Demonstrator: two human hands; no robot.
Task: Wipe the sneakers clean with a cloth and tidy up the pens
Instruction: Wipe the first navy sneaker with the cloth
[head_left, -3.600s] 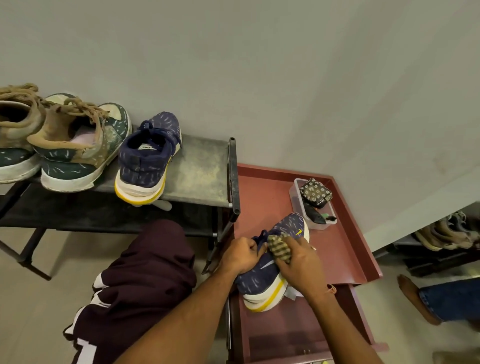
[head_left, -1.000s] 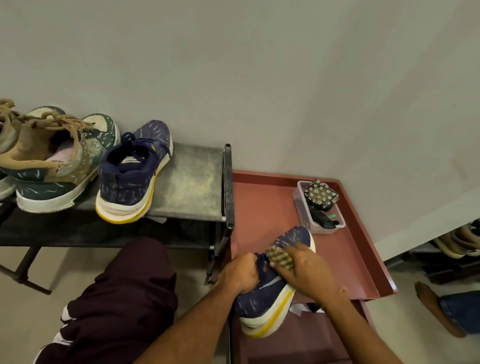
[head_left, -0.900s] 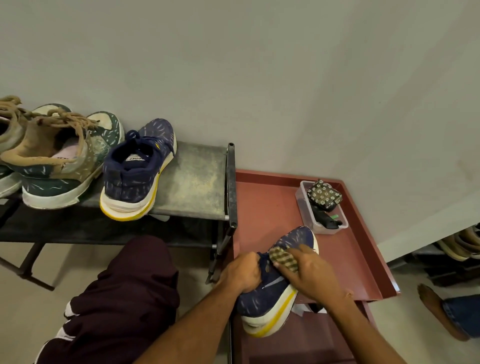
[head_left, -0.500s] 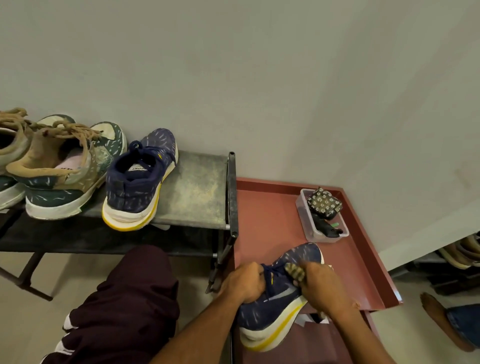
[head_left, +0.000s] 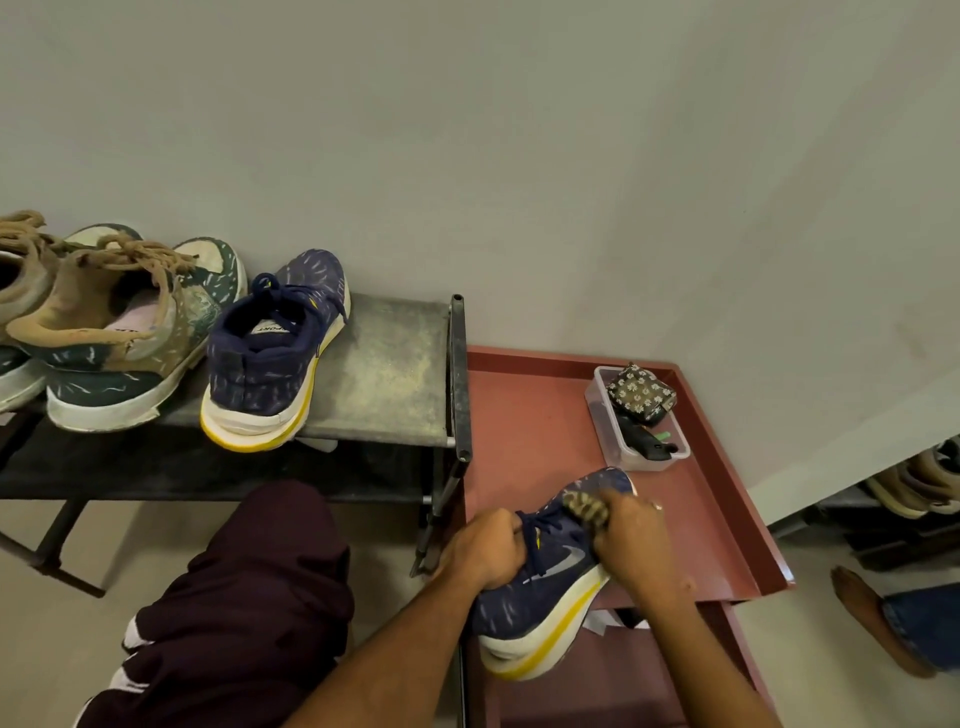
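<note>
A navy sneaker with a yellow-and-white sole (head_left: 540, 608) rests on the front of the red tray (head_left: 524, 415). My left hand (head_left: 485, 548) grips its collar by the laces. My right hand (head_left: 631, 545) presses a checked cloth (head_left: 584, 506) against the shoe's upper near the toe. Its matching navy sneaker (head_left: 272, 358) stands on the grey rack (head_left: 395, 374) to the left. A clear plastic box (head_left: 605, 423) at the tray's back right holds a floral pouch (head_left: 641, 392) and dark pen-like items (head_left: 649, 447).
Green-and-tan sneakers (head_left: 119, 332) sit at the rack's left end. My knee in dark maroon trousers (head_left: 249, 587) is below the rack. Another person's bare foot (head_left: 872, 618) stands at the right, with more shoes (head_left: 919, 480) on a low shelf behind it. A plain wall rises behind.
My right hand has slid the cloth forward along the shoe's upper, from the laces toward the toe. My left hand keeps its grip on the collar.
</note>
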